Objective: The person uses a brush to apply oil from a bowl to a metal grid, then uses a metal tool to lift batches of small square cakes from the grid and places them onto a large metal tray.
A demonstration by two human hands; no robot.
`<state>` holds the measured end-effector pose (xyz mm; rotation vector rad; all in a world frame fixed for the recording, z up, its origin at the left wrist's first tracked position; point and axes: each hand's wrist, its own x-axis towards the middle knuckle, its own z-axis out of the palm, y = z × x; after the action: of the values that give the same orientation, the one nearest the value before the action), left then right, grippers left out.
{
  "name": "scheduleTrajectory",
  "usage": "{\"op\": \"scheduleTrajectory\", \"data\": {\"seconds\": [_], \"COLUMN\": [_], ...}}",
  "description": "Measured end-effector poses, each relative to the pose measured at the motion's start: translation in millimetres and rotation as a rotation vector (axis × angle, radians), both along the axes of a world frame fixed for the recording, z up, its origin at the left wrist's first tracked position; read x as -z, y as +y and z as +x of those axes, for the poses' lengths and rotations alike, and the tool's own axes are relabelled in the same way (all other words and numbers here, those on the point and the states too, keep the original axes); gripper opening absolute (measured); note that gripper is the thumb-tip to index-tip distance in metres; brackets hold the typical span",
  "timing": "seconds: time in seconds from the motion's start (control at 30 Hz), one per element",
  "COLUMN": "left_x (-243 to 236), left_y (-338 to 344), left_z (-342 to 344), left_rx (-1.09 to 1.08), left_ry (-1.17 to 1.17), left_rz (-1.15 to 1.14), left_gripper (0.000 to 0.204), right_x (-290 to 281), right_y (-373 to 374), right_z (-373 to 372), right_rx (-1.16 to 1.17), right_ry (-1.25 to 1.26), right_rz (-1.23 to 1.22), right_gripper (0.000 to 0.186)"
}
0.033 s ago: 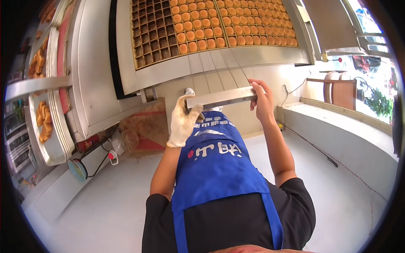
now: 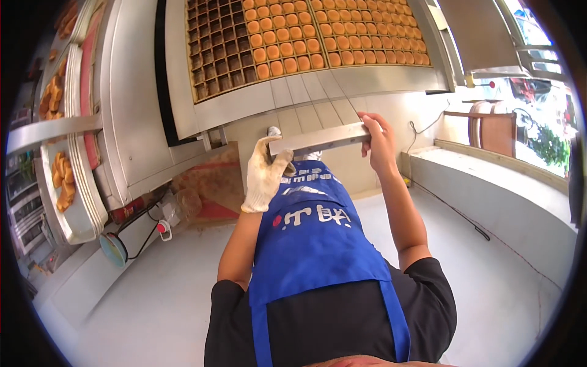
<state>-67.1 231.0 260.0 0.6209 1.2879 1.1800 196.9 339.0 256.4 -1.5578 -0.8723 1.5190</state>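
Baking mould: A dark metal mould of square cells lies ahead of me, bare at its left, with rounded golden-brown buns seated in the cells farther right.
Metal bar: I hold a long silvery bar on the near side of the mould, its thin straight metal rods pointing toward it; whether they touch anything, I cannot tell.
Gloved left hand: My left hand, in a stained off-white knit glove, has its fingers wrapped around the bar's left end; the glove probably guards against the mould's heat.
Bare right hand: The fingers of my right hand pinch the opposite end, a wide hold that likely keeps the rods level before the mould.
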Motion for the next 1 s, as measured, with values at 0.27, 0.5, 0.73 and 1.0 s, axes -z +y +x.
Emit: {"op": "scheduleTrajectory", "data": {"seconds": [0.27,0.5,0.73,1.0], "left_x": [4.5,7.7,12.5,47.5], "left_y": [36.2,53.7,72.3,82.6], "left_z": [-9.3,-24.3,-33.2,-26.8], "left_rx": [-0.077,-0.086,-0.067,-0.120], "left_ry": [0.036,0.056,0.057,-0.151], "left_rz": [-0.052,-0.093,-0.126,-0.241], "left_gripper": [0.028,0.033,0.036,0.036], "right_x": [6.6,7.3,7.8,64.9], "right_y": [46.3,69.5,83.6,90.7], "right_z": [-14.3,-32.8,-39.4,-40.3], "right_rx": [-0.015,-0.042,-0.036,-0.012], "right_ry": [0.002,-0.027,-0.106,-0.130], "right_rz": [-0.108,-0.146,-0.182,-0.196], "right_gripper": [0.032,0.035,0.041,0.040]}}
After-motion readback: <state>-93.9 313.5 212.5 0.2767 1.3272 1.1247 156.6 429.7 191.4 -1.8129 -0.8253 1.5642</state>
